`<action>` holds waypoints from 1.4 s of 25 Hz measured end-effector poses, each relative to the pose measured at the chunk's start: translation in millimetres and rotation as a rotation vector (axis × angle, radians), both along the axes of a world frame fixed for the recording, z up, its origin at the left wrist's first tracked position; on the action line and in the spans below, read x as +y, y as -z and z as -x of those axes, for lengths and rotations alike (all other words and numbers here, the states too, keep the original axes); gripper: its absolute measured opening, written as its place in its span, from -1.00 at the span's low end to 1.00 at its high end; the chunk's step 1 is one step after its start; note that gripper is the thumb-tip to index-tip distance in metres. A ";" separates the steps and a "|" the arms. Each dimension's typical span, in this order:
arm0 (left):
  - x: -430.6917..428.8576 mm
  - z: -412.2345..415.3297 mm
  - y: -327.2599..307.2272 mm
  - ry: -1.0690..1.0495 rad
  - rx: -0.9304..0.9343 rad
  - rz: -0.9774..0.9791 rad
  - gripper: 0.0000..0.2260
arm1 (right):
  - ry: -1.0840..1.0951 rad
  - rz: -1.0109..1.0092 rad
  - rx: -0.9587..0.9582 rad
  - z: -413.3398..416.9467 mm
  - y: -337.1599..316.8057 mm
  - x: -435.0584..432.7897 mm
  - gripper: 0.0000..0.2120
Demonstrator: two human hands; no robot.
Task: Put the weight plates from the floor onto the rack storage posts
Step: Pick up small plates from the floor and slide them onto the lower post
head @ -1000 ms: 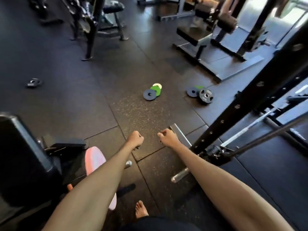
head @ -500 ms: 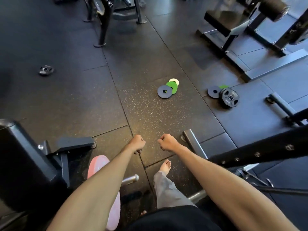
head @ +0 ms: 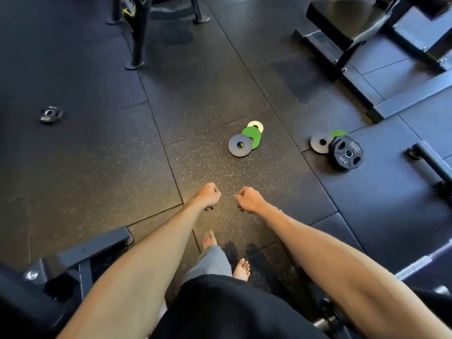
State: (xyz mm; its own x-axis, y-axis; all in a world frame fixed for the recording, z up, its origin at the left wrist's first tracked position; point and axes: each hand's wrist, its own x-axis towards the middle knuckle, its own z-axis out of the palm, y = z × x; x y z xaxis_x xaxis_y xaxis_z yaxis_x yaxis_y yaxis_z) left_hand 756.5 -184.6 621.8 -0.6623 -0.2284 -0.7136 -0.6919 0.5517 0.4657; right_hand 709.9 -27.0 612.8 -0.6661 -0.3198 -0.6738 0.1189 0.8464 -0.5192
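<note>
Far left on the rubber floor point(head: 97, 167) lies a small black plate point(head: 50, 115), alone. The left hand point(head: 206, 195) and right hand point(head: 249, 199) hang side by side, both curled into loose fists holding nothing. Beyond them a grey plate point(head: 240, 145), green plate point(head: 252, 135) and pale plate point(head: 255, 126) overlap. Farther right, a second grey plate point(head: 321, 142) touches a black gripped plate point(head: 345, 153).

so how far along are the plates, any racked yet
None visibly racked. Nothing in hand: left hand and right hand are empty fists. Left on the floor: grey plate, green plate, white plate, a second pile with the black plate, and a small plate.
</note>
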 end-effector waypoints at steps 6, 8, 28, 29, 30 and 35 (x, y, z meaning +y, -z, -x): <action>-40.1 143.3 31.7 0.083 -0.042 -0.001 -0.82 | 0.043 -0.030 -0.045 124.2 26.3 -37.1 -0.77; -52.2 193.7 37.7 0.121 -0.074 -0.016 -0.90 | 0.118 -0.045 -0.079 165.8 29.2 -50.5 -0.78; -93.7 574.1 202.1 0.263 -0.273 -0.016 -0.92 | 0.525 -0.069 -0.348 499.2 218.3 -102.0 -0.74; -93.1 587.8 219.5 0.259 -0.273 -0.018 -0.93 | 0.565 -0.079 -0.335 510.9 228.9 -103.1 -0.75; -93.2 598.2 237.4 0.259 -0.288 -0.014 -0.93 | 0.573 -0.100 -0.358 513.6 265.8 -102.7 -0.73; -116.2 629.2 404.3 0.312 -0.395 0.072 -0.76 | 0.713 -0.181 -0.385 492.9 497.4 -114.0 -0.37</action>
State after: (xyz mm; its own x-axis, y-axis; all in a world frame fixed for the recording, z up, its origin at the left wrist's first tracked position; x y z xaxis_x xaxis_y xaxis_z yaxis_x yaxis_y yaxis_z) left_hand 127.4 -300.8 217.6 -0.3894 -0.1203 -0.9132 -0.6044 0.7815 0.1547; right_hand 217.0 -141.0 115.5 -0.3804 0.2270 -0.8965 0.7999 0.5673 -0.1958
